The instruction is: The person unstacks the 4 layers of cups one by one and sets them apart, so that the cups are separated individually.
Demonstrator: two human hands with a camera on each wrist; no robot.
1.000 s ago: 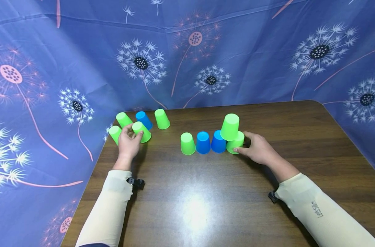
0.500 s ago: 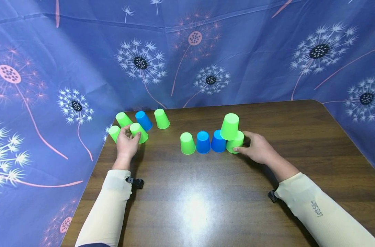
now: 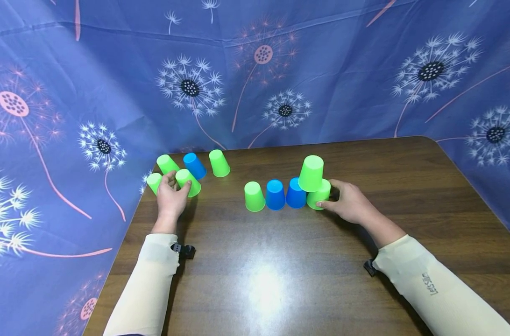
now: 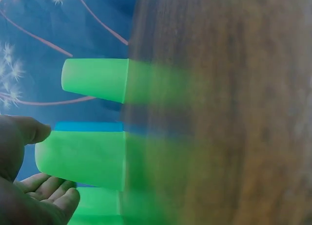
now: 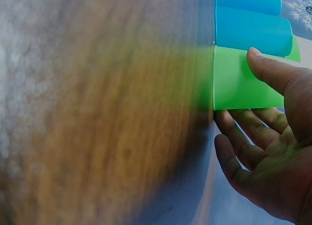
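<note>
Thumb and fingers of my left hand [image 3: 171,200] hold an upside-down green cup [image 3: 188,183] in the left group; in the left wrist view that green cup [image 4: 83,159] stands between them, its rim at the table. At the right end of a row, my right hand [image 3: 350,201] grips a green cup [image 3: 319,195], thumb on its near side and fingers on its right, as the right wrist view shows [image 5: 239,84]. Another green cup [image 3: 311,173] sits above, overlapping that cup and the blue cup [image 3: 296,193] beside it.
The row continues left with a blue cup [image 3: 275,195] and a green cup [image 3: 254,197]. Around my left hand stand a blue cup [image 3: 194,166] and green cups [image 3: 219,163], [image 3: 167,164], [image 3: 154,182]. Behind the wooden table [image 3: 221,280] hangs a blue patterned cloth [image 3: 343,70].
My left hand and its green cup have shifted slightly left. The right hand keeps its hold, and the cups near it stay in place.
</note>
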